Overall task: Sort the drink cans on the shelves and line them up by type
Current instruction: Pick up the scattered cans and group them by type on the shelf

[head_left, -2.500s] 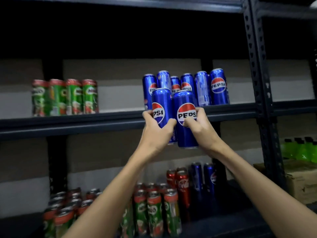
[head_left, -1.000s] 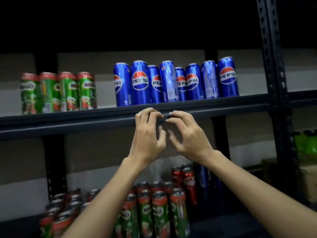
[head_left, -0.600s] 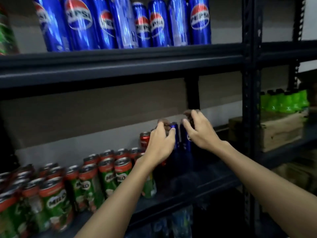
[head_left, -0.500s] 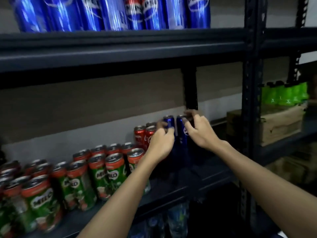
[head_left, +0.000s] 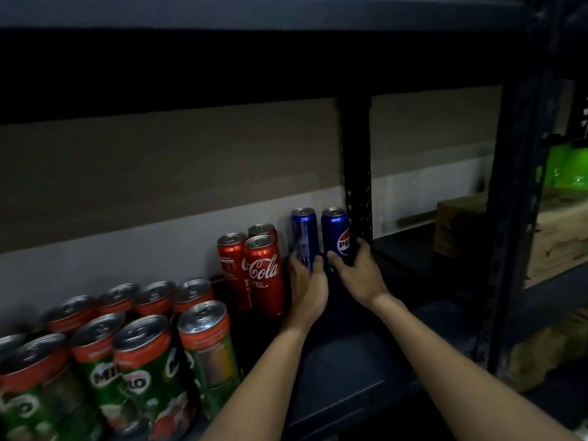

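Pick-up step: left hand grips one blue Pepsi can, right hand the other; next, both should go up to join matching cans.

Both arms reached forward, nearly parallel; the left hand curled its fingers around something, and the right hand gripped alongside, thumbs almost touching.

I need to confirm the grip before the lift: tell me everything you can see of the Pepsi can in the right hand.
The Pepsi can is a tall slim blue can, metal by its look, with a silver top and part of the red, white and blue logo facing out. It stands upright at the back of the lower shelf, against the rack post, right of a second blue can. The right hand grips its lower part.
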